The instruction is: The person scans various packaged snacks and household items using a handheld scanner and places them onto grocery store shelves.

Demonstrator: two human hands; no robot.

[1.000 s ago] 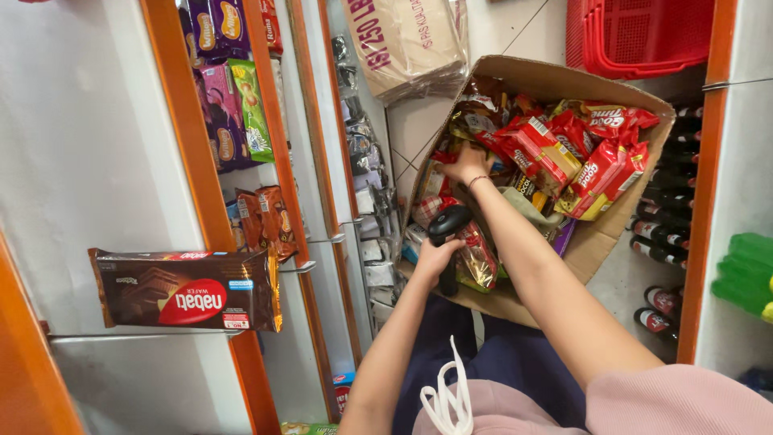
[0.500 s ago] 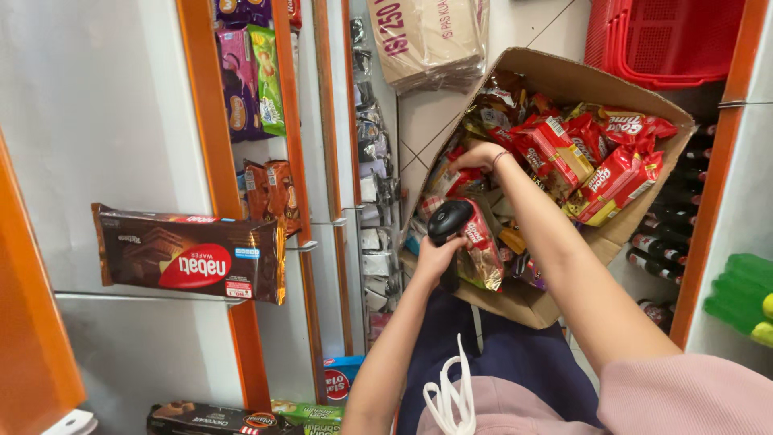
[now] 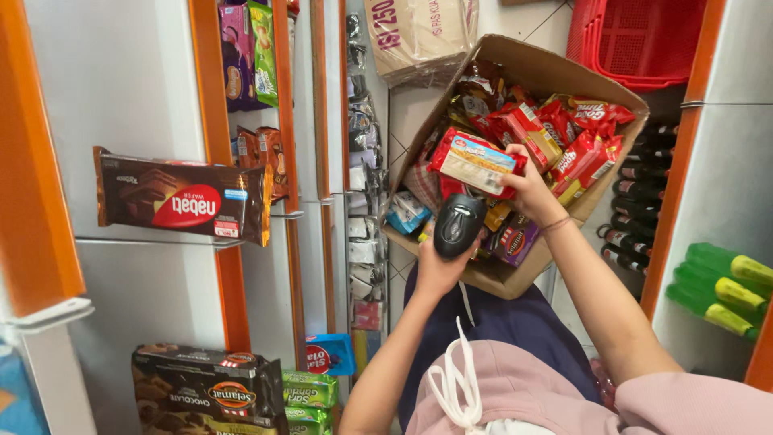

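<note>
The left hand (image 3: 439, 270) is wrapping its fingers around a black handheld scanner (image 3: 459, 225), gripping it from below with the scanner's head tipping up toward the box. The right hand (image 3: 527, 189) is pinching a red and cream snack packet (image 3: 473, 161) by its right end, thumb and fingers closing on the wrapper, and is holding it flat just above the scanner, clear of the pile beneath. Both hands are hovering over an open cardboard box (image 3: 555, 72) that is sitting on the floor between the shelves and is brimming with red, yellow and purple snack packs (image 3: 576, 153). On the shelf to the left, a long brown wafer package (image 3: 181, 197) is hanging out past the orange upright (image 3: 211, 80). A red plastic basket (image 3: 636, 40) is lying beyond the box, and green bottles (image 3: 725, 286) are lining the shelf on the right.
</note>
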